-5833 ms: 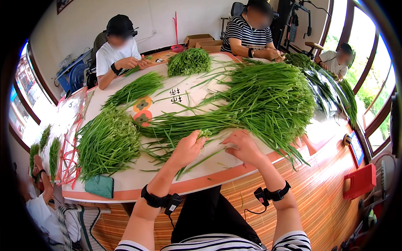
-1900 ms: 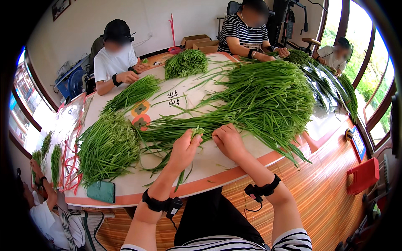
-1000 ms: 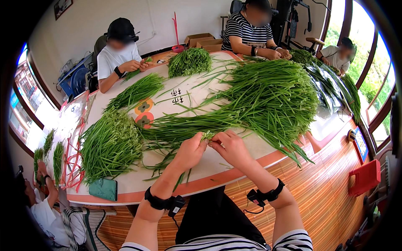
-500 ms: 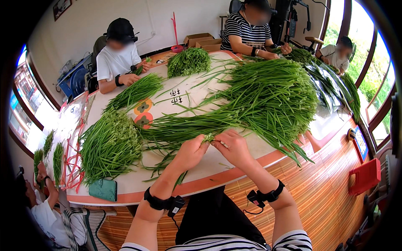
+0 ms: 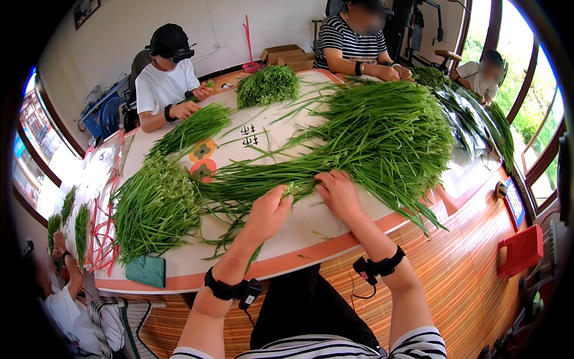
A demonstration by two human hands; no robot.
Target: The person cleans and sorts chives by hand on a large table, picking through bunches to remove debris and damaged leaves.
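Observation:
My left hand [image 5: 270, 210] is closed around a few garlic chives [image 5: 291, 189], their pale budded tips poking out above the thumb. Their leaves hang down below the palm. Just to the right, my right hand [image 5: 338, 196] has its fingers bent in a pinch on stalks at the near edge of the big heap of garlic chives [image 5: 394, 128]. Its fingertips are partly hidden among the green. Long loose stalks [image 5: 257, 179] stretch leftward from the heap in front of both hands.
A neat chive pile [image 5: 156, 209] sits left, with a green phone case [image 5: 146, 271] and red ties [image 5: 106, 239] near it. Another bundle [image 5: 268, 85] lies at the back. Several people work around the table [image 5: 263, 274]. A red stool [image 5: 520, 251] stands on the floor at right.
My hands have moved apart. The left drew slightly left with the chives in it; the right left the bunch tips and went to stalks at the heap's edge.

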